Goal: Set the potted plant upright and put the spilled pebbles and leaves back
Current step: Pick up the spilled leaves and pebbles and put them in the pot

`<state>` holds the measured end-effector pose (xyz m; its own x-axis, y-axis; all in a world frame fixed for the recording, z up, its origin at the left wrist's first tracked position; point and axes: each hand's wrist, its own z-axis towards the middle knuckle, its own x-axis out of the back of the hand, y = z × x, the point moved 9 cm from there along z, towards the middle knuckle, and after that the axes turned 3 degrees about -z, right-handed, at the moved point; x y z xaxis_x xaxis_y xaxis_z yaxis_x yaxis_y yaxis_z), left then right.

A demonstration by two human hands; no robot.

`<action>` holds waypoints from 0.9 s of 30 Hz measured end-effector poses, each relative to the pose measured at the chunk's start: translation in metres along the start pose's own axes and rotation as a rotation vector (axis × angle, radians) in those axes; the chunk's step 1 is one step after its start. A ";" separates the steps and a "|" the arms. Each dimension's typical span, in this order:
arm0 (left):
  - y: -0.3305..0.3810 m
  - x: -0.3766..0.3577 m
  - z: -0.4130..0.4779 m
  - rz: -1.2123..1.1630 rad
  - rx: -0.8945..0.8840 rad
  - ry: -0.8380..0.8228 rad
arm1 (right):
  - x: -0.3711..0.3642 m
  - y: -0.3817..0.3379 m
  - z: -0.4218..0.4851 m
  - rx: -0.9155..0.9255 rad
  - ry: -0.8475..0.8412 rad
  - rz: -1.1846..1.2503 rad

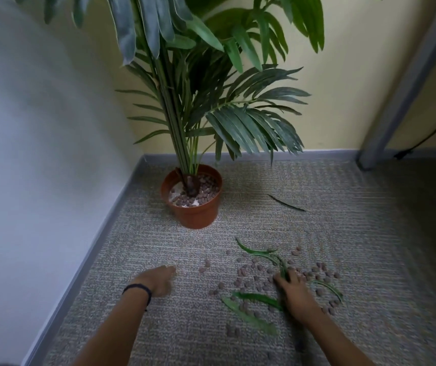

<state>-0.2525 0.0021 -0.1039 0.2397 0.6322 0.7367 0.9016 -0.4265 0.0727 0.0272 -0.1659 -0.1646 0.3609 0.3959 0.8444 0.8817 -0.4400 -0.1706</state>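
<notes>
Grey carpet meets a white wall and grey baseboard at 9 o'clock. The potted plant stands upright at 12 o'clock of the left hand, whose grip is blurred and cannot be told. Pebbles and leaves lie scattered at its 3 o'clock, where the right hand pinches one leaf.

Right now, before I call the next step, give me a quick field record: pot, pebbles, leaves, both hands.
pot: upright on the carpet, plant in it, some pebbles inside
spilled pebbles: scattered on the carpet, mostly around the right hand
loose leaves: several among the spilled pebbles; one lone leaf right of the pot
left hand: low over the carpet, blurred, grip unclear
right hand: among the spilled pebbles, appears to pinch a leaf
</notes>
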 end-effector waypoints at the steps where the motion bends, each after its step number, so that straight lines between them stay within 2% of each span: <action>1: -0.003 -0.002 -0.001 -0.016 -0.013 0.011 | 0.003 -0.001 -0.002 -0.008 0.030 -0.002; 6: -0.020 -0.049 -0.006 -0.008 -0.055 0.057 | 0.012 -0.003 -0.008 -0.046 0.137 0.019; 10: -0.044 -0.096 -0.014 0.026 0.036 0.011 | 0.008 -0.008 -0.010 -0.056 0.201 -0.036; 14: -0.049 -0.112 -0.019 -0.008 0.068 0.002 | 0.011 -0.004 -0.014 -0.059 0.236 0.062; 19: -0.047 -0.115 -0.018 -0.044 0.127 0.065 | 0.023 0.008 -0.015 -0.135 0.258 0.249; 23: -0.047 -0.112 -0.017 -0.089 0.161 0.091 | 0.048 0.001 -0.008 -0.138 0.326 0.581; 27: -0.045 -0.109 -0.015 -0.161 0.170 0.049 | 0.077 -0.041 0.010 -0.063 0.198 0.820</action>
<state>-0.3244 -0.0569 -0.1774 0.0734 0.6494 0.7569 0.9755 -0.2045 0.0808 0.0214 -0.1096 -0.0979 0.8140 -0.2147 0.5397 0.3429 -0.5724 -0.7448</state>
